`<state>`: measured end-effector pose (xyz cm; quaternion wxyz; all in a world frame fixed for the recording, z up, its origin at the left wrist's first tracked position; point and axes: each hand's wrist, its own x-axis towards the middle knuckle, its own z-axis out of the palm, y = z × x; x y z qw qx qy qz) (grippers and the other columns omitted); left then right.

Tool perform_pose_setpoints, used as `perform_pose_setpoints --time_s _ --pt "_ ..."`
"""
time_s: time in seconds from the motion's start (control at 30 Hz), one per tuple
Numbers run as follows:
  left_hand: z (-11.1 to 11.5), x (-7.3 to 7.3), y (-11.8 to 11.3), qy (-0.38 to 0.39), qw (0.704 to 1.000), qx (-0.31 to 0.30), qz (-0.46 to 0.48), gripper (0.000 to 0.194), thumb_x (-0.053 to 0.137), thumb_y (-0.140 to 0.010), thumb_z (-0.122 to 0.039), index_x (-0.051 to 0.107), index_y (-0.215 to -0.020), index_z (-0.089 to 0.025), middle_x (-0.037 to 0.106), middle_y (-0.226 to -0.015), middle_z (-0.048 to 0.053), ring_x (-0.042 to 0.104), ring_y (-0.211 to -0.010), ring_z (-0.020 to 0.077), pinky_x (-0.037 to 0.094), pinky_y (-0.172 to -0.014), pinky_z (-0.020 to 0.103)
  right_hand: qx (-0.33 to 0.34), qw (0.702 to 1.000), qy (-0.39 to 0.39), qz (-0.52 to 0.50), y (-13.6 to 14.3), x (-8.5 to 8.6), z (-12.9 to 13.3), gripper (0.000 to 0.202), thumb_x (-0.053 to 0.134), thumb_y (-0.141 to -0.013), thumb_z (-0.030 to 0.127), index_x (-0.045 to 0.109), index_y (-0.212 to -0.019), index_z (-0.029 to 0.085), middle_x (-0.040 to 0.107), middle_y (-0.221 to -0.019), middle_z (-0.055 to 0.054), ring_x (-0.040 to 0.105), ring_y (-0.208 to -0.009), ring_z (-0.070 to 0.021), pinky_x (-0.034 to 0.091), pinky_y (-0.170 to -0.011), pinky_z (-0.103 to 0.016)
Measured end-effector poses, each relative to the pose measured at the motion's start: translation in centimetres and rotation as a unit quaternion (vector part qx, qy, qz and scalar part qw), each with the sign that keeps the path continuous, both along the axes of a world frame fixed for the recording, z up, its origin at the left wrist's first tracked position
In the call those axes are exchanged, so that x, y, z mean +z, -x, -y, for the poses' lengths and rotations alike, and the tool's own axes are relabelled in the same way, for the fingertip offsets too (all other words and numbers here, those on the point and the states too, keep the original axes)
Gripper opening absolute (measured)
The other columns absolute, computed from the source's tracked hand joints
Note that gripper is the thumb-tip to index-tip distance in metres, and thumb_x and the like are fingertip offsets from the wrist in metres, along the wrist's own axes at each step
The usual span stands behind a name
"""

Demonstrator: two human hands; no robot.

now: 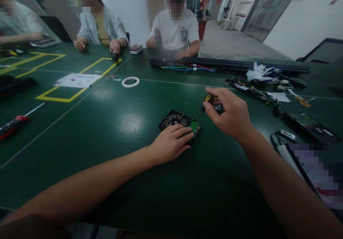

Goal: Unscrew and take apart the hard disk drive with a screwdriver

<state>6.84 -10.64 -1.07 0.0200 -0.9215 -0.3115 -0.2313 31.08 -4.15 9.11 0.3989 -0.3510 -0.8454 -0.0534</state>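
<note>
A black hard drive with a green circuit board (175, 118) lies on the green table (107, 124), in front of me. Across its near side rests my left hand (171, 142), palm down, with its fingers stretched over the board. My right hand (230, 113) is above and to the right of the drive, its fingers closed around the black and yellow handle of a small screwdriver (208, 98). The thin shaft points down at the board's right end. Partly hidden behind the right fingers is a small dark object (218, 108).
A red and black screwdriver (16, 122) lies at the left, a white tape roll (130, 82) beyond the drive. White gloves (258, 72), cables (241, 87) and an opened black device (311, 126) are at the right. People sit across the table behind a long black panel (230, 65).
</note>
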Motion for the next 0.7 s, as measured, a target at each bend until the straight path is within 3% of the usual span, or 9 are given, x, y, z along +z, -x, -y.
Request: perform_pose_setpoints --time_s 0.13,0.4,0.57,0.7 --pt "0.00 0.01 0.01 0.001 1.000 -0.001 0.004 0.041 0.055 -0.106 -0.038 0.060 -0.141 -0.017 0.061 -0.144 0.015 0.057 -0.130 0.0318 0.052 -0.106 0.051 -0.003 1.000 -0.003 -0.004 -0.05 0.05 0.04 0.038 0.062 -0.094 0.020 0.065 -0.132 0.021 0.073 -0.122 -0.012 0.072 -0.098 -0.0279 0.060 -0.087 -0.045" --pt "-0.02 -0.03 0.03 0.002 1.000 -0.001 0.004 0.041 0.054 -0.106 -0.038 0.060 -0.141 -0.017 0.061 -0.144 0.015 0.058 -0.129 0.0318 0.052 -0.107 0.051 -0.011 1.000 -0.011 0.015 0.06 0.65 0.21 0.032 0.065 -0.094 0.024 0.069 -0.125 0.021 0.073 -0.109 -0.011 0.071 -0.091 -0.0272 0.058 -0.087 -0.046" --pt "-0.10 -0.22 0.06 0.002 1.000 -0.004 0.005 0.041 0.054 -0.106 -0.038 0.060 -0.141 -0.017 0.061 -0.145 0.015 0.057 -0.131 0.0315 0.052 -0.106 0.051 0.006 1.000 -0.015 0.022 -0.13 0.57 0.02 0.040 0.063 -0.092 0.020 0.065 -0.132 0.020 0.071 -0.121 -0.014 0.069 -0.111 -0.0316 0.056 -0.096 -0.048" --pt "-0.08 -0.08 0.03 -0.001 1.000 -0.002 0.003 0.042 0.054 -0.106 -0.038 0.060 -0.141 -0.015 0.060 -0.145 0.015 0.057 -0.129 0.0318 0.053 -0.105 0.051 -0.006 1.000 -0.010 0.026 -0.24 0.55 -0.09 0.038 0.066 -0.092 0.024 0.067 -0.131 0.021 0.071 -0.113 -0.013 0.069 -0.100 -0.0300 0.057 -0.091 -0.048"
